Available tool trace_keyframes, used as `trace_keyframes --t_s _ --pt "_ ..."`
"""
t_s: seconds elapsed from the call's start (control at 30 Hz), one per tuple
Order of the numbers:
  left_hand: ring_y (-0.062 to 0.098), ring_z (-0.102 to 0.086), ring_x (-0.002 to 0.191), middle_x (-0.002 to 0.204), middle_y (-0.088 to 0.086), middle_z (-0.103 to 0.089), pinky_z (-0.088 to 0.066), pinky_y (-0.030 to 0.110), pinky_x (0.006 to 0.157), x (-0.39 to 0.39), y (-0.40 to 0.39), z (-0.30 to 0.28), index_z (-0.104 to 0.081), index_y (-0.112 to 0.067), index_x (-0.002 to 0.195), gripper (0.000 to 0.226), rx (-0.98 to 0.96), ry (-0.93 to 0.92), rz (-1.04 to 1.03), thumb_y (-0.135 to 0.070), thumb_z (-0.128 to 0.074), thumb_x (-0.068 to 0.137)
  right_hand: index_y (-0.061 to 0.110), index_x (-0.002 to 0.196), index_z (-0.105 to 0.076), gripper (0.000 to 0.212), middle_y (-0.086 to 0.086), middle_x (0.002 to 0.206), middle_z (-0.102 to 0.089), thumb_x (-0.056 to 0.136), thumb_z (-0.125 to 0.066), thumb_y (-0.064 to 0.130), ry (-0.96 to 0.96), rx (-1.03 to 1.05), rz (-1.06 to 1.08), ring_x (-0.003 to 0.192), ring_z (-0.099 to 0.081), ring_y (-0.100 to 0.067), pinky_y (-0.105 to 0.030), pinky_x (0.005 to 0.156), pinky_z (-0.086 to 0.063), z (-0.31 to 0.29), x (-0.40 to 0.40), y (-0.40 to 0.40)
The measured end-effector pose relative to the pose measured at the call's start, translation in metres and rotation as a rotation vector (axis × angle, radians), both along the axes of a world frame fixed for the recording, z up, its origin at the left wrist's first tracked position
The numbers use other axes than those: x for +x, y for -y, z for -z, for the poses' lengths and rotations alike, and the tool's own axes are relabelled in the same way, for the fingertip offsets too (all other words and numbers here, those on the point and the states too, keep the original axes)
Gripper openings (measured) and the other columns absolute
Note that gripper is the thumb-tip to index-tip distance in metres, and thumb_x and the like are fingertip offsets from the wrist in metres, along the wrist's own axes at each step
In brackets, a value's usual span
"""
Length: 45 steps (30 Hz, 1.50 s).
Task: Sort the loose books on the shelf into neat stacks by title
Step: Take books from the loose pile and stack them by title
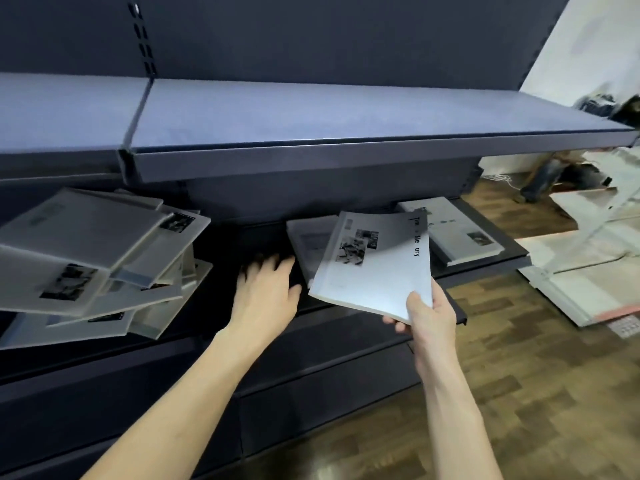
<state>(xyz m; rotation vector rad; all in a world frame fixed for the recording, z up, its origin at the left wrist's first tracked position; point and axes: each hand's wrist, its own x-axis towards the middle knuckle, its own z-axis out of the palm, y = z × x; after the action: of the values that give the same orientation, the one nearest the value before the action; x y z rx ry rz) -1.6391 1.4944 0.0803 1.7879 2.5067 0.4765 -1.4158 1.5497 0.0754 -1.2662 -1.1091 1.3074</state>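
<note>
My right hand (427, 315) pinches the near corner of a white book (374, 265) with small photos and black lettering on its cover, holding it tilted above the dark middle shelf (491, 263). Under it lies another pale book (306, 242), partly hidden. My left hand (265, 292) reaches flat over the shelf with spread fingers, just left of those books, holding nothing. A messy pile of several grey-white books (90, 268) leans at the shelf's left. One more book (453, 230) lies flat at the right end.
A blue-grey upper shelf (346, 116) overhangs the books closely. Lower dark shelves (311, 393) sit below my arms. To the right is wooden flooring (519, 393) with flattened white cardboard sheets (588, 271) and clutter against the wall.
</note>
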Motion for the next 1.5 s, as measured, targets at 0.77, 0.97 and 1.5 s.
trace_keyframes --t_s 0.77,0.97,1.5 --pt "0.029 -0.041 0.132 0.139 0.009 -0.051 -0.034 0.045 0.11 0.17 -0.091 0.015 -0.044 -0.015 0.143 0.051 0.044 0.014 0.145 -0.026 -0.053 0.095 0.018 0.132 -0.056 0.042 -0.014 0.104 -0.073 0.098 -0.037 0.001 -0.048 -0.04 0.099 0.051 -0.061 -0.025 -0.024 0.041 -0.04 0.015 0.178 -0.054" --pt "0.029 -0.038 0.134 0.142 0.008 -0.049 -0.033 0.043 0.11 0.181 -0.117 0.022 -0.043 -0.016 0.145 0.051 0.04 0.035 0.171 -0.026 -0.051 0.096 0.018 0.133 -0.055 0.044 -0.015 0.104 -0.073 0.097 -0.037 0.0 -0.035 -0.066 0.122 0.049 -0.061 -0.025 -0.024 0.04 -0.041 0.023 0.189 -0.076" --pt "0.022 -0.038 0.136 0.153 -0.003 -0.032 -0.042 0.042 0.105 0.186 -0.244 0.052 -0.033 -0.024 0.149 0.051 -0.095 0.318 0.135 -0.037 -0.044 0.1 0.023 0.128 -0.056 0.042 -0.007 0.095 -0.074 0.096 -0.041 0.003 0.125 -0.152 0.078 0.054 -0.064 -0.026 -0.028 0.045 -0.044 0.031 0.199 -0.194"
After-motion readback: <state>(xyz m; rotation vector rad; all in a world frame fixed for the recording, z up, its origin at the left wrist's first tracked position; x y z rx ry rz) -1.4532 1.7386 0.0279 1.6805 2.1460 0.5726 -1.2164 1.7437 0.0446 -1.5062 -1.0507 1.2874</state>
